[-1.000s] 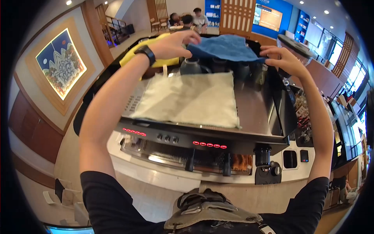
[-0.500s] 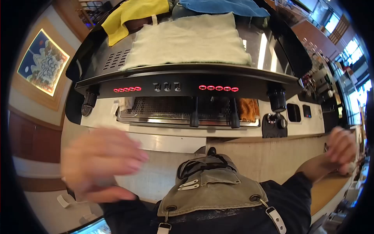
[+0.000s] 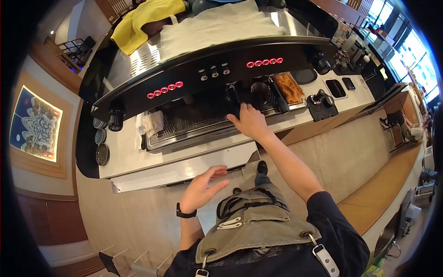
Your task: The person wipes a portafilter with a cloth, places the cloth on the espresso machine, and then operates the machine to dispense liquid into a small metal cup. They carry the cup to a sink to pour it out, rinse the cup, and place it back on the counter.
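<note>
Two hands at espresso machine (image 3: 203,74), right hand (image 3: 249,121) gripping left portafilter handle (image 3: 233,102), left hand (image 3: 200,189) open, empty, near counter edge (image 3: 184,168), brown cloth (image 3: 288,87) on drip tray (image 3: 184,127).

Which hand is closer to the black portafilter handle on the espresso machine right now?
Right. The right hand is at the portafilter handle, fingers touching or gripping it. The left hand hangs open well below, off the counter edge, near the apron.
</note>
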Available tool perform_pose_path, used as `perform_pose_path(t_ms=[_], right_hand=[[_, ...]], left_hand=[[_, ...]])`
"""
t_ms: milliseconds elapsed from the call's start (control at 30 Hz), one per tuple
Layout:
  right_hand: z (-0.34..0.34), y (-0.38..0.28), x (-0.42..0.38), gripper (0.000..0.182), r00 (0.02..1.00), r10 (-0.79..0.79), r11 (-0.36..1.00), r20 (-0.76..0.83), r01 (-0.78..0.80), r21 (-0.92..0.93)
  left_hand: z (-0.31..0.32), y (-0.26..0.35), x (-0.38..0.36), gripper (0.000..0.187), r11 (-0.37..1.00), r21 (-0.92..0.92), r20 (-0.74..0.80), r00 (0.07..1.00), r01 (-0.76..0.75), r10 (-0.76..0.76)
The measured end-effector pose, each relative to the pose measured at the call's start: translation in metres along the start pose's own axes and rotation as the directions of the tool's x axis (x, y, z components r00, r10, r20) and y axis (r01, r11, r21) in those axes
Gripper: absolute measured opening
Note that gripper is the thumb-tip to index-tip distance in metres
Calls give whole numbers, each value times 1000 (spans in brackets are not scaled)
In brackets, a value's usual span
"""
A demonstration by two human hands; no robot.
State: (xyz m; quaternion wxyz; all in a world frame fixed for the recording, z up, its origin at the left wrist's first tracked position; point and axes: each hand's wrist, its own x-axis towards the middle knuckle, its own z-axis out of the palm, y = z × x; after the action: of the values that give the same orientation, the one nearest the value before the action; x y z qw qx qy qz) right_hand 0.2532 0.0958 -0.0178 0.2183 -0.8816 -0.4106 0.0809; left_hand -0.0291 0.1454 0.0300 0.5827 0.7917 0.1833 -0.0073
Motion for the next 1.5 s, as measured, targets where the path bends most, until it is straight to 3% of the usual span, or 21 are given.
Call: perform_pose_path(t_ms=[100,200,300,433,467,533,633,733,833,867,900,1000,1133,1167,1333,1467,1500], right_hand=[[22,-10,19,65,996,63,998,-56,-64,-17],[32,-25,27,56,990,137,990,-15,-137,18],[39,-26,28,50,976,212,965,-56,-200,170],[53,-4,12,41,976,145,906,-160,-67,417],[49,-2,-2,40,988,142,760,-64,-67,647],[40,3,-38,39,992,68,305,105,-121,945],[20,15,-98,41,986,-26,320,166,-149,936],[9,36,-150,50,978,-5,192,207,-202,960],[-16,75,-192,41,962,121,8,244,-247,969],[-24,95,-204,41,949,160,-40,271,-268,963],[-25,116,-215,46,946,187,10,263,-269,963],[-40,181,-241,44,890,334,-171,311,-267,948],[-75,283,-234,45,849,487,-232,205,-101,968],[-87,311,-225,45,808,551,-183,209,-128,975],[-114,500,-154,49,818,575,193,18,-157,969],[-139,590,-79,43,760,642,453,-105,-265,851],[-141,612,-61,44,762,615,592,-200,-280,756]], left_hand=[[-3,-18,-25,52,999,27,-3,1000,17,-17],[-4,-28,-40,51,1000,20,-35,999,24,-24],[-3,-36,-50,51,1000,3,-68,998,13,-13],[1,-46,-52,51,999,-35,-98,995,-10,7],[1,-47,-51,50,999,-42,-95,996,-5,1],[2,-47,-47,50,999,-33,-94,996,10,-13],[5,-41,-32,50,999,-33,-41,999,26,-27],[15,-31,-10,49,999,-25,22,999,42,-41],[35,-22,22,48,1000,3,87,996,18,-18],[43,-18,35,48,1000,12,100,995,3,-4],[52,-11,47,48,999,31,124,992,15,-18],[85,6,86,48,999,43,184,983,-15,7],[136,32,141,50,999,45,206,978,-23,13],[149,38,155,50,998,50,209,978,-22,11],[202,77,220,50,993,114,159,986,35,-54],[227,87,238,51,990,127,89,993,61,-72],[232,84,237,51,990,118,72,994,72,-81]])
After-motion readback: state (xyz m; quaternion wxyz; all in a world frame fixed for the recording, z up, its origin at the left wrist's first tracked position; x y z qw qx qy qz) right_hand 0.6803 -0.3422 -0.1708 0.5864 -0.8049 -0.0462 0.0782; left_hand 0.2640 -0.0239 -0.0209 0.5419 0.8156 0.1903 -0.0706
